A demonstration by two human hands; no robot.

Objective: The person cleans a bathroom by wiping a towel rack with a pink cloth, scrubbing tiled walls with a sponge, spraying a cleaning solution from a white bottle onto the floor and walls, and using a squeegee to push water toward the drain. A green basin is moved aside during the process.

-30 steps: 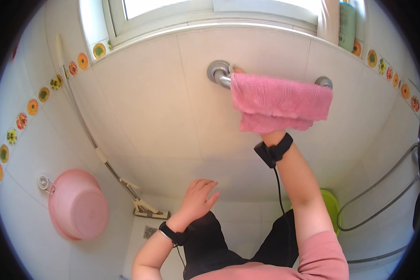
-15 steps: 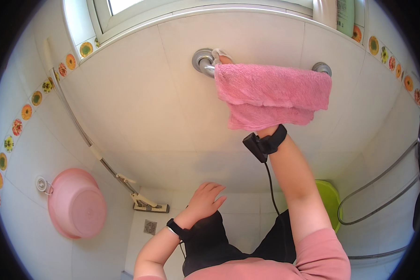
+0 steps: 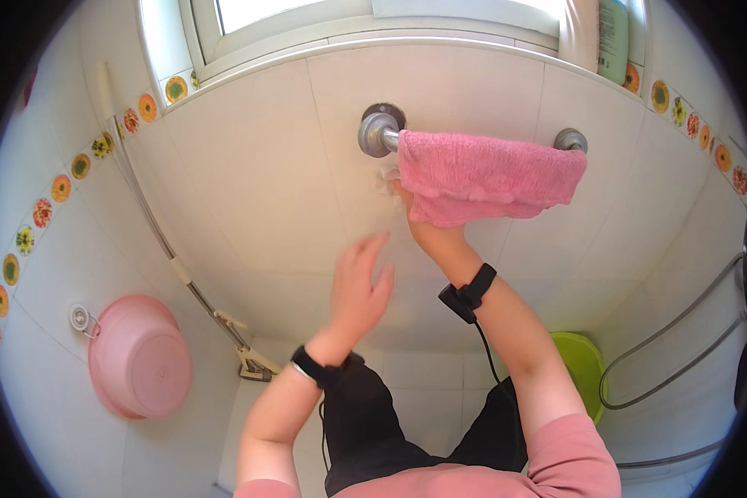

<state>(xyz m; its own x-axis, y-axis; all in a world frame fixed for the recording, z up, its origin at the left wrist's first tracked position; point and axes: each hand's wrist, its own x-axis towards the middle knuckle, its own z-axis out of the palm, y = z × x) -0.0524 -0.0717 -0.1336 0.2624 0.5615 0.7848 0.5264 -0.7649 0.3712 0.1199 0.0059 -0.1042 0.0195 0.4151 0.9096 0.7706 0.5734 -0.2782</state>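
A pink towel (image 3: pixel 494 176) hangs over a metal wall bar (image 3: pixel 391 139) in front of me. At the bar's left end the round metal cover (image 3: pixel 376 135) stands off the wall, showing a dark mounting plate (image 3: pixel 394 111) behind it. My right hand (image 3: pixel 404 197) reaches up behind the towel, which hides most of it. Its fingers, just below the bar's left end, hold a crumpled white cloth or tissue (image 3: pixel 388 174) close to the tiles. My left hand (image 3: pixel 359 282) is raised below and left of it, slightly blurred, fingers apart and holding nothing.
A pink basin (image 3: pixel 145 357) hangs from a hook on the left wall. Beside it leans a long-handled mop (image 3: pixel 149 207). A green basin (image 3: pixel 579 373) sits low at the right, near a shower hose (image 3: pixel 676 378). A green bottle (image 3: pixel 612 41) stands on the window ledge.
My right hand with the white cloth has dropped from the bar's left mount to below it. The round cover has come away from the wall. My left hand has risen from my knee.
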